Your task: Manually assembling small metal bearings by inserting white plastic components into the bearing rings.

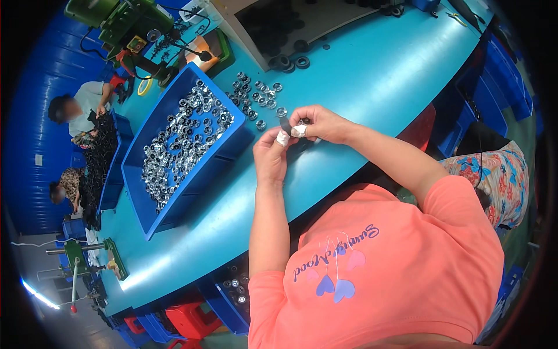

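Observation:
Both of my hands meet over the turquoise table (372, 93), thumbs wrapped in white tape. A small black part (285, 123) is pinched between them; its exact kind is too small to tell. My left hand (271, 158) grips it from the near left, fingers closed. From the right, my right hand (323, 123) closes its thumb and fingers at the same piece, with a dark, shiny bit showing at its fingertips. Just beyond my hands lie several loose round silver-and-black parts (270, 103). Many similar parts fill the large blue bin (200, 189) to my left.
A grey-edged box (247, 38) with black rings (283, 63) stands at the far side. Green machines (136, 32) are at the far left and near left (116, 259). Co-workers (87, 110) sit on the left. A person in floral clothing (494, 180) is close on my right.

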Demonstrator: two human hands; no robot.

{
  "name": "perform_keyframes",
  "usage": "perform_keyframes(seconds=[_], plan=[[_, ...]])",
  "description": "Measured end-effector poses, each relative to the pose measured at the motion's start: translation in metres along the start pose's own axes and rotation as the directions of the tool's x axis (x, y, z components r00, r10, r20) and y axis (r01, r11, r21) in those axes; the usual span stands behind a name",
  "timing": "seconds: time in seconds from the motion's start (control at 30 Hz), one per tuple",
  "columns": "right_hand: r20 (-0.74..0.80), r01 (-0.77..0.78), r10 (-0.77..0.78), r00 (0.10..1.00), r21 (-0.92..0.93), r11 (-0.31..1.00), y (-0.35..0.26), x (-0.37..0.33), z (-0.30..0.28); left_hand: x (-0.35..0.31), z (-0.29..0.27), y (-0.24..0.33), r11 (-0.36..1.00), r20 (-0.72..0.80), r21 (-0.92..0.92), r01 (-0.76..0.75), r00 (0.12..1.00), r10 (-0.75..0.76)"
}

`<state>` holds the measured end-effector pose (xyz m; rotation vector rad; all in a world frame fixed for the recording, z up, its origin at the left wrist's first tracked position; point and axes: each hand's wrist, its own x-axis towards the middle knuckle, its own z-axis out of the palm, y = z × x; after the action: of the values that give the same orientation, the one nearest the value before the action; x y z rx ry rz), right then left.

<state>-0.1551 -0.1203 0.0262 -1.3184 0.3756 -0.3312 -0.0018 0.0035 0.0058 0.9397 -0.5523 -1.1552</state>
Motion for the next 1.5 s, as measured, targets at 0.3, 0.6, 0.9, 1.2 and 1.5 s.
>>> perform_keyframes(seconds=[0.3, 0.6, 0.9, 1.2, 1.5], plan=[[-0.042, 0.191, -0.208, 0.977, -0.249, 0.949, 0.012, 0.008, -0.001, 0.005, -0.007, -0.007, 0.996, 0.051, -0.088, -0.03, 0.998, 0.034], [-0.106, 0.149, -0.142, 0.984, 0.064, 0.987, -0.003, 0.001, -0.005, 0.004, -0.012, 0.001, 0.968, 0.023, -0.251, -0.029, 0.999, 0.035], [-0.128, 0.294, -0.351, 0.928, -0.331, 0.897, 0.0, -0.001, 0.0, 0.005, -0.01, 0.001, 0.972, 0.067, -0.235, -0.029, 0.997, 0.046], [-0.228, 0.296, -0.351, 0.908, -0.243, 0.924, 0.008, 0.001, -0.001, 0.003, -0.001, 0.0, 0.987, 0.034, -0.148, -0.065, 0.997, 0.07], [-0.195, 0.34, -0.484, 0.853, -0.496, 0.799, 0.0, -0.001, 0.008, 0.003, 0.007, -0.001, 0.985, -0.065, 0.116, -0.129, 0.988, 0.138]])
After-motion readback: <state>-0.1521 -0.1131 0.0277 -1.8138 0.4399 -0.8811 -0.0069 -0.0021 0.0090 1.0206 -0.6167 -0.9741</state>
